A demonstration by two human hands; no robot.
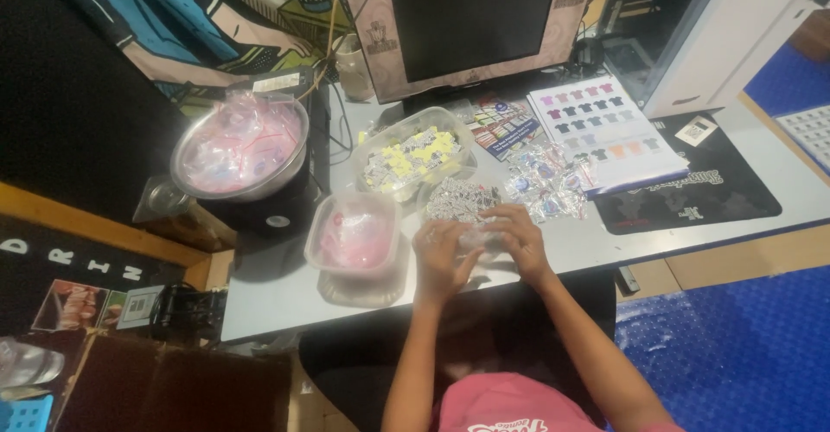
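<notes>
At lower centre of the frame: left hand point(441, 257) and right hand point(517, 237), fingers curled together around a small clear plastic bag point(478, 238) held just above the grey table point(277, 294); contents too small to tell. Judged step: bagging or sealing; the next move calls for a fine pinch. Adjacent: clear tub point(356, 235) at left, sticker heap point(458, 198) just above, filled bags point(545, 181) to upper right.

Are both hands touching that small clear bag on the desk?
Touching. The head view shows the left hand and right hand closed around the small clear bag.
</notes>
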